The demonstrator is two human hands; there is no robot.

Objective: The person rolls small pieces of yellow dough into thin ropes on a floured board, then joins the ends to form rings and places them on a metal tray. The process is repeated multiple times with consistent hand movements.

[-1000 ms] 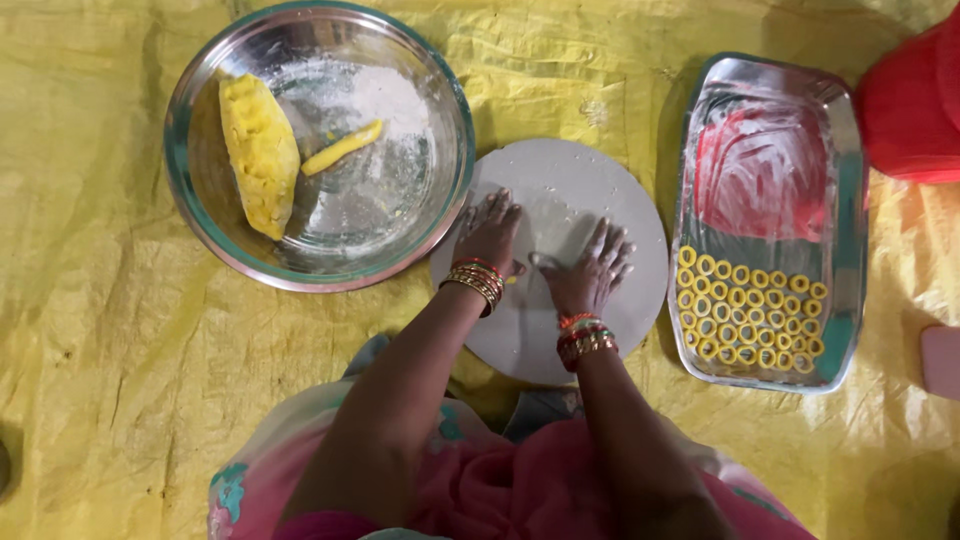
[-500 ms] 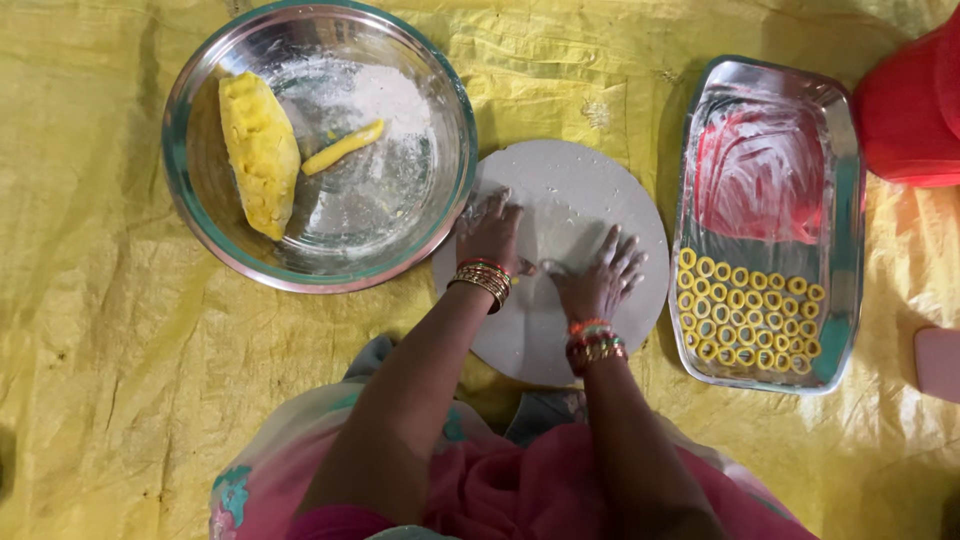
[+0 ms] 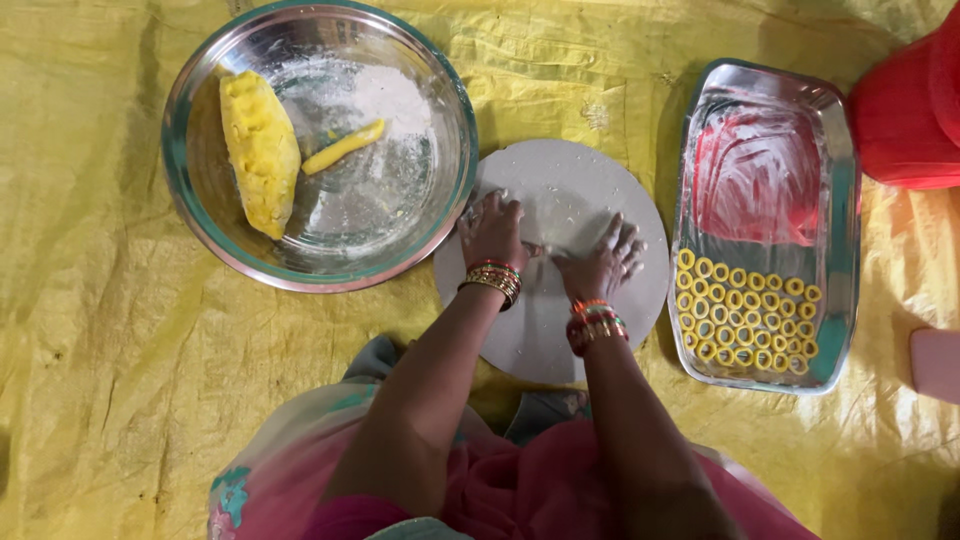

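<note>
- Yellow plastic sheet covers the floor, so flour and crumbs land on it.
- Big round shiny metal bowl sits at the top left. It holds a fat yellow lump of dough, a thin yellow dough stick and some white flour, close enough to reach.
- Left hand lies flat on the round grey floury board, fingers spread wide, palm pressing down.
- Between the hands, a bit of something peeks out. It may be dough, but I cannot tell.
- Right hand is flat and open too, just beside the left.
- Shiny metal tray is on the right, near the board. Small yellow dough rings lie in neat rows at its near end, apart so they do not stick.
- Red plastic tub stands at the far right.
</note>
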